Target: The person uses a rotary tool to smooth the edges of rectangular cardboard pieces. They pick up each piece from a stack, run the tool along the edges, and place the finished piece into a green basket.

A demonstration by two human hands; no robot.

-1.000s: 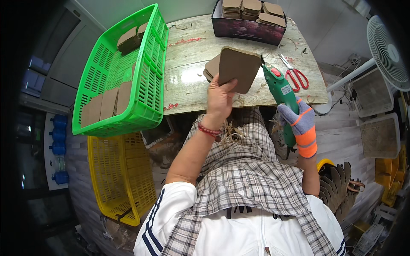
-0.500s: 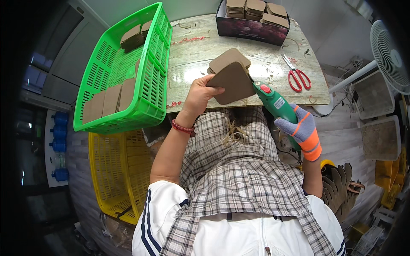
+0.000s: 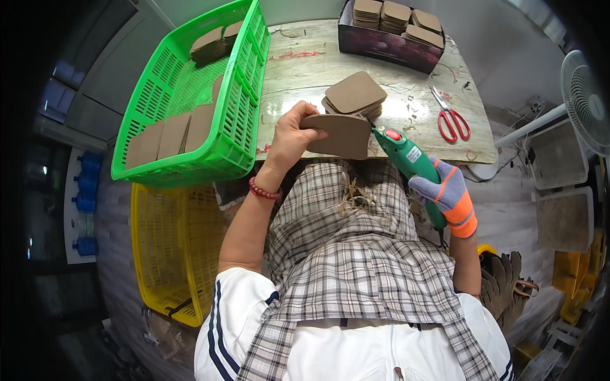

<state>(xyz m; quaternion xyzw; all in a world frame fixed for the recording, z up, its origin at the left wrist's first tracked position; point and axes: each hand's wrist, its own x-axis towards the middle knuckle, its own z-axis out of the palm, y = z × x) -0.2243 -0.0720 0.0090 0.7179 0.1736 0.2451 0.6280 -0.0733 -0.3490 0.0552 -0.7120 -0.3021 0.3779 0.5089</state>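
A thin brown pad [image 3: 346, 138] with rounded corners is pinched at its left edge by my bare left hand [image 3: 293, 135], over the table's near edge. It is tilted, so its face looks foreshortened. My right hand [image 3: 448, 195], in a grey and orange glove, is wrapped round a green handheld electric cutter [image 3: 403, 150] with a red button. The cutter's tip meets the pad's upper right corner; its blade is too small to make out. Just behind lies a stack of similar pads [image 3: 356, 92] on the table.
A green crate [image 3: 235, 149] with pads stands left on the table [image 3: 295, 76]. At the back, a dark box [image 3: 387, 47] holds stacked pads. Red-handled scissors [image 3: 452, 120] lie right, near a white fan [image 3: 581, 92]. Below left is a yellow crate [image 3: 181, 254]. Scraps [image 3: 356, 197] rest on my apron.
The pad in my left hand has turned from a steeper, diamond-like angle to a flatter one, its edge now along the top. The cutter stays at its edge. The whole view has shifted slightly.
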